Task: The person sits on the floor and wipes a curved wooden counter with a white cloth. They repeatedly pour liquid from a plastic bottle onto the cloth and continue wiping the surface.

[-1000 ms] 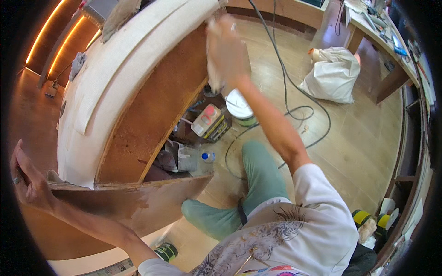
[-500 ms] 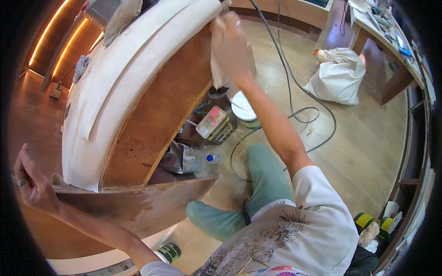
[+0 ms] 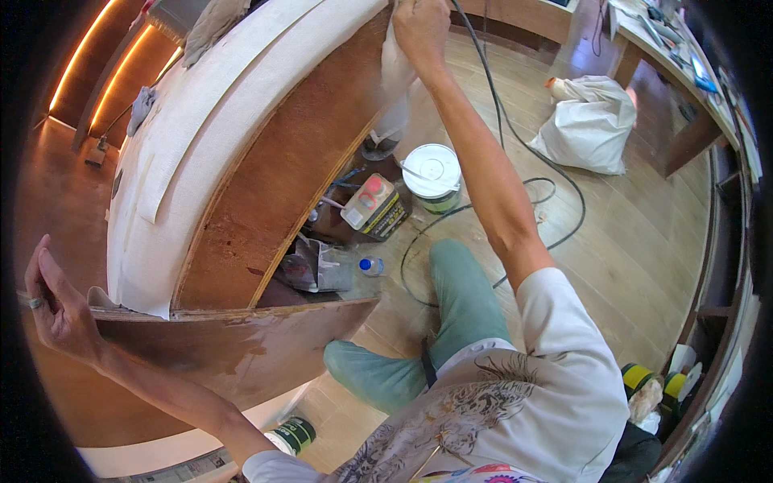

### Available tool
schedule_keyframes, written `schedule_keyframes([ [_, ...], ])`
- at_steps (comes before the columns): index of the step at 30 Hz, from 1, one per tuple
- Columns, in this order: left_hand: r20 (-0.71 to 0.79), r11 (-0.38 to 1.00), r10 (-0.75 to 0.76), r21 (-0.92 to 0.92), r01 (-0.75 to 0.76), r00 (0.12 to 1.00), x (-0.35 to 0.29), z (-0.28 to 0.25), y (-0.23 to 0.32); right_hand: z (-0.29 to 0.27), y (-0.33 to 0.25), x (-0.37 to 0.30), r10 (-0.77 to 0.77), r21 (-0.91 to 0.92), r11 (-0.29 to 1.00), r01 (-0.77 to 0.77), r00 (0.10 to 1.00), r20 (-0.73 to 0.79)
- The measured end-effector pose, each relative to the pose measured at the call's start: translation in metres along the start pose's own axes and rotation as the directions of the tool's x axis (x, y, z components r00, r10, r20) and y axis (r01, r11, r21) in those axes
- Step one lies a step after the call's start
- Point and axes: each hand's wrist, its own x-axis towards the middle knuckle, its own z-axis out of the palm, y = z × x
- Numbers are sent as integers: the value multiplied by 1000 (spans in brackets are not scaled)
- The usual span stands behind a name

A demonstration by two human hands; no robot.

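A large curved piece with a white covering (image 3: 258, 92) stands ahead of me, its bare brown wood side (image 3: 278, 165) facing right. At its far end my right hand (image 3: 420, 28) has its fingers closed on a limp white sheet (image 3: 396, 64), which hangs beside the wood edge and is partly blurred. My left hand (image 3: 66, 315), with a ring on one finger, is raised by the near left corner of the covering. Its fingers are stretched out and nothing shows in them. A brown wooden panel (image 3: 233, 350) crosses below the curved piece.
Right of the curved piece stand a lidded white bucket (image 3: 433, 167), a jerrycan (image 3: 372, 208) and a small blue-capped bottle (image 3: 371, 266). A dark cable (image 3: 564, 177) loops over the floor. Farther right are a white sack (image 3: 588, 125) and a cluttered workbench (image 3: 656, 40).
My right hand has moved away from me and slightly right, the white sheet shifting with it. My left hand stays about where it was. The view has tilted a little.
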Motion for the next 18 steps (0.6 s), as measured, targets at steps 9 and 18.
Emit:
schedule_keyframes([
  [9,9,995,-14,-94,15,1000,-3,0,-8,9,-3,-27,-25,22,999,25,999,27],
  [18,1,999,-22,-45,22,1000,-1,-5,-10,5,-18,-68,14,-8,1000,-13,994,108],
])
